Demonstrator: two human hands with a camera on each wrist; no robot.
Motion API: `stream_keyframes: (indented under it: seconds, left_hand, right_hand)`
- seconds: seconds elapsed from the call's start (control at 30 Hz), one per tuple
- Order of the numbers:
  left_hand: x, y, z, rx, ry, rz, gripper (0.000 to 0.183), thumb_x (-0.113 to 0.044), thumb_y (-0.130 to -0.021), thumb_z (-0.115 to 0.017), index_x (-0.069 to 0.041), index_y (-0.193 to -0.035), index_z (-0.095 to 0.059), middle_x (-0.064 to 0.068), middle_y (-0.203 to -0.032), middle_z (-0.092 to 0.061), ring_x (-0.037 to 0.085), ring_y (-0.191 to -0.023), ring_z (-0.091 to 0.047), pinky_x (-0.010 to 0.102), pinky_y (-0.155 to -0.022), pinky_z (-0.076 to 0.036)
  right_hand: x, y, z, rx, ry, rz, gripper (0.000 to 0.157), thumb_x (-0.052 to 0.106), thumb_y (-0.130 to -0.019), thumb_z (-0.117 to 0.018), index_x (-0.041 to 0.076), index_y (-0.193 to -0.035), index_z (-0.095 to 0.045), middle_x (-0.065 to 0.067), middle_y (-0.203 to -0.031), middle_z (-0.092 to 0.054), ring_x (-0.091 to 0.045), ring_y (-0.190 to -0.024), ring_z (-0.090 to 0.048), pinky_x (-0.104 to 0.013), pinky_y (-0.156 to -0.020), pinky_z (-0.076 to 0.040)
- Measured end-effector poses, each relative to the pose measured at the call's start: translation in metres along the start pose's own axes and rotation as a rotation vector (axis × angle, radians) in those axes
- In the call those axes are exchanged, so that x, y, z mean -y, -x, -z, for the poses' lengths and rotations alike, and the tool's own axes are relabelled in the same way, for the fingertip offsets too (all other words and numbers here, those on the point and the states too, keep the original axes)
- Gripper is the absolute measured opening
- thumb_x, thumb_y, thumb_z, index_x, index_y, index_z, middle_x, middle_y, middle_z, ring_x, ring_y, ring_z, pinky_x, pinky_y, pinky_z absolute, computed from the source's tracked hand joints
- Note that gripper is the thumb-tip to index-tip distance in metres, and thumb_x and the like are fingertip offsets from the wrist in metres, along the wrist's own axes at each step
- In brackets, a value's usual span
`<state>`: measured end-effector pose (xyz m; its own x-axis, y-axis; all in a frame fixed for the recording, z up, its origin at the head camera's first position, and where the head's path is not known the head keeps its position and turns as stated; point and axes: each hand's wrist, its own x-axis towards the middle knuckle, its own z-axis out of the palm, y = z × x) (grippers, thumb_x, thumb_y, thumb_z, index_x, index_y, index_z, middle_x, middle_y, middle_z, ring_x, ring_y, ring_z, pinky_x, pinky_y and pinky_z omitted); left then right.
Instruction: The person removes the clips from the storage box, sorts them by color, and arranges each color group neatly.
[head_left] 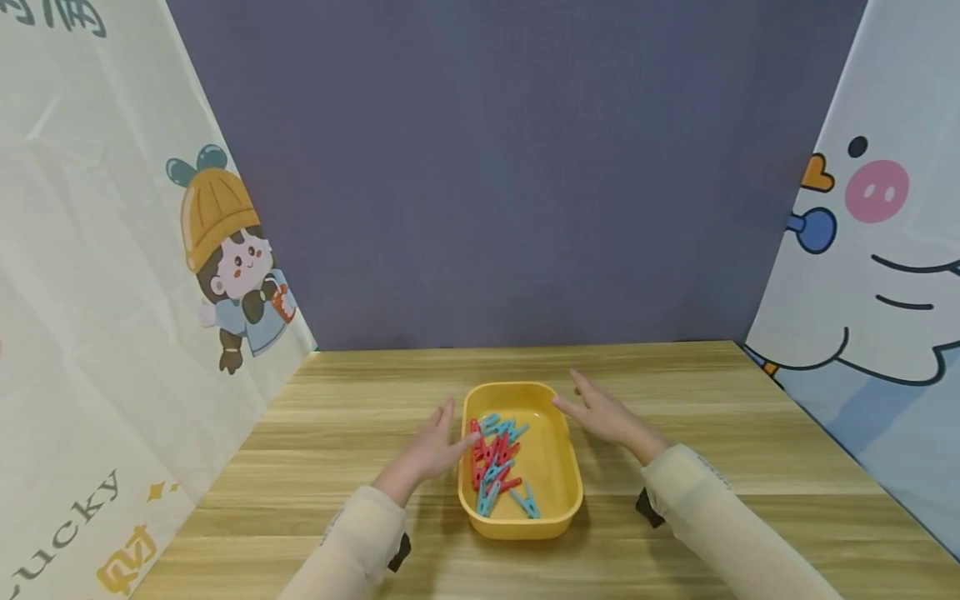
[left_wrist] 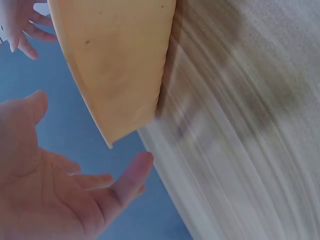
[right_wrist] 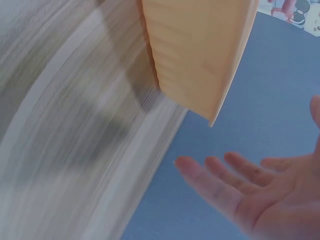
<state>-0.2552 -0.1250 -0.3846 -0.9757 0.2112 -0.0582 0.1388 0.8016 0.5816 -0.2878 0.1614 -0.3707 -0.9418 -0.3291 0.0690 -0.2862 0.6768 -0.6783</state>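
Yellow tray (head_left: 551,467), dark backdrop (head_left: 517,175) beyond

Left hand (head_left: 429,450), right hand (head_left: 606,415) apart, fingers (right_wrist: 210,186) loosely extended, thumbs (left_wrist: 36,106) spread; forearms (head_left: 352,537) angled inward.

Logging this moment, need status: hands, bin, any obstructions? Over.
Left hand and right hand empty, flanking yellow bin. Red clothespins and blue clothespins inside, mostly left side. No obstruction visible.
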Motion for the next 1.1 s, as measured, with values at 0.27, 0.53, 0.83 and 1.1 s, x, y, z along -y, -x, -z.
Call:
stream_keyframes:
  seconds: [0.27, 0.53, 0.83, 1.1]
  left_hand:
    - [0.001, 0.002, -0.004, 0.021, 0.028, 0.014, 0.090, -0.063, -0.086, -0.041, -0.009, -0.148, -0.006, 0.022, -0.148, -0.012, 0.046, -0.127, -0.025, 0.057, -0.099, -0.024]
    - [0.004, 0.003, -0.007, 0.053, 0.130, -0.011, 0.089, -0.055, -0.089, -0.046, -0.004, -0.147, -0.003, 0.026, -0.146, -0.016, 0.043, -0.124, -0.032, 0.053, -0.099, -0.027]
    - [0.003, 0.007, -0.010, 0.123, 0.257, 0.025, 0.082, -0.036, -0.093, -0.051, -0.001, -0.146, 0.002, 0.034, -0.133, -0.034, 0.021, -0.053, -0.049, 0.037, -0.054, -0.049]
    - [0.005, 0.008, -0.014, 0.151, 0.364, -0.008, 0.074, -0.023, -0.096, -0.048, 0.002, -0.145, 0.001, 0.036, -0.129, -0.034, 0.026, -0.071, -0.059, 0.041, -0.056, -0.052]
  right_hand:
    - [0.001, -0.003, -0.002, 0.018, -0.091, -0.028, 0.077, 0.045, -0.095, -0.043, -0.004, -0.144, -0.010, -0.034, -0.132, -0.034, -0.046, -0.113, -0.043, -0.054, -0.088, -0.039]
    - [0.004, -0.001, -0.003, 0.029, -0.213, -0.075, 0.073, 0.042, -0.094, -0.046, -0.005, -0.143, -0.017, -0.034, -0.132, -0.033, -0.039, -0.098, -0.052, -0.043, -0.066, -0.051]
    - [0.002, -0.002, -0.005, 0.034, -0.307, -0.073, 0.070, 0.035, -0.092, -0.054, -0.006, -0.140, -0.024, -0.032, -0.127, -0.039, -0.043, -0.107, -0.048, -0.044, -0.072, -0.051]
    - [0.003, -0.006, -0.007, 0.017, -0.320, -0.065, 0.068, 0.026, -0.088, -0.062, -0.007, -0.138, -0.028, -0.031, -0.121, -0.044, -0.037, -0.097, -0.055, -0.038, -0.068, -0.052]
